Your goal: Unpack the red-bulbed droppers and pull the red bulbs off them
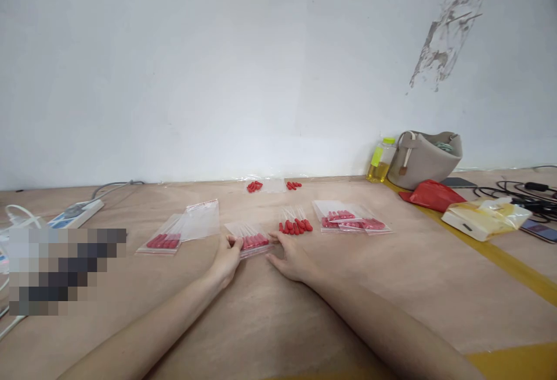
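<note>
A small clear zip bag (250, 245) lies on the wooden table, with several red-ended thin clear sticks inside. My left hand (227, 259) pinches the bag's left edge, thumb on top. At its right edge is my right hand (289, 257), thumb and fingers apart; whether the fingertips touch the plastic I cannot tell. Just beyond the right hand lies a loose group of red-ended sticks (296, 226). To the left are another filled bag (163, 241) and a flat, unfilled clear bag (201, 220). Several filled bags (350, 220) overlap on the right.
Small red pieces (255, 186) lie in two groups near the wall. At the right are a yellow-capped bottle (380, 160), a grey bag (424, 159), a red pouch (433, 195), a tissue pack (483, 217), black cables and a phone (539, 230). A power strip (76, 213) lies left.
</note>
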The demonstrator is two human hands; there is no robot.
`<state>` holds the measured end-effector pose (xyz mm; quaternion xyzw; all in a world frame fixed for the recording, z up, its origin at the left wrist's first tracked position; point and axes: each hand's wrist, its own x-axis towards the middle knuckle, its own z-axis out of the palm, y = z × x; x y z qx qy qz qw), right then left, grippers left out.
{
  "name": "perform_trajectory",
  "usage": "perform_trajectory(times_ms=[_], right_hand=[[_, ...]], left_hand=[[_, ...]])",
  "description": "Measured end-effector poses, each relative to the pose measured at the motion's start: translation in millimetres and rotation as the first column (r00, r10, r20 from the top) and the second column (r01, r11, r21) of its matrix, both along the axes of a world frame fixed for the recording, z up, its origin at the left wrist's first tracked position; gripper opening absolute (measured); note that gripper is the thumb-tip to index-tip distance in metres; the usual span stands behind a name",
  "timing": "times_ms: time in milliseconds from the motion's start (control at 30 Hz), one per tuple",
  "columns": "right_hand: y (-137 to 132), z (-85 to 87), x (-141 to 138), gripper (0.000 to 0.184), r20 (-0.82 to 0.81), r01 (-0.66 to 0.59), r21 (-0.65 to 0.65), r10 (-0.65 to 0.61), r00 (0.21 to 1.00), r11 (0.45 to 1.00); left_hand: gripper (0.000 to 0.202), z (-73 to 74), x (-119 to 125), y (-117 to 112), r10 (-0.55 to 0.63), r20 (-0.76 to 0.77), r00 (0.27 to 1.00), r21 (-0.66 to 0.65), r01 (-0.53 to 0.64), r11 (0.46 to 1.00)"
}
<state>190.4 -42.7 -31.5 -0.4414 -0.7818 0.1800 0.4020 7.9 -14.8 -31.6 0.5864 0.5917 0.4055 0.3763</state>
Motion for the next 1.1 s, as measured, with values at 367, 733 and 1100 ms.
perform_trajectory(times_ms=[367, 733, 1100], right_hand=[[2.5, 5.5, 12.5, 0.034, 0.261, -0.092, 0.439, -0.029, 0.965, 0.894], [-3.7, 6.8, 32.1, 0.023, 0.313, -0.360, 0.343, 0.256, 0.915, 0.867], [-21.9, 10.5, 42.8, 0.011, 0.136, 0.174, 0.004, -0.173, 0.976, 0.985]], left_hand=[[0.036, 54.5, -53.0, -0.1, 0.081, -0.867, 0.492, 0.292, 0.369, 0.882], [0.043, 56.5, -105.4, 25.7, 0.126, -0.911, 0.393, 0.321, 0.481, 0.816], [0.064, 38.0, 18.7, -26.9, -0.428, -0.744, 0.514, 0.187, 0.774, 0.605]])
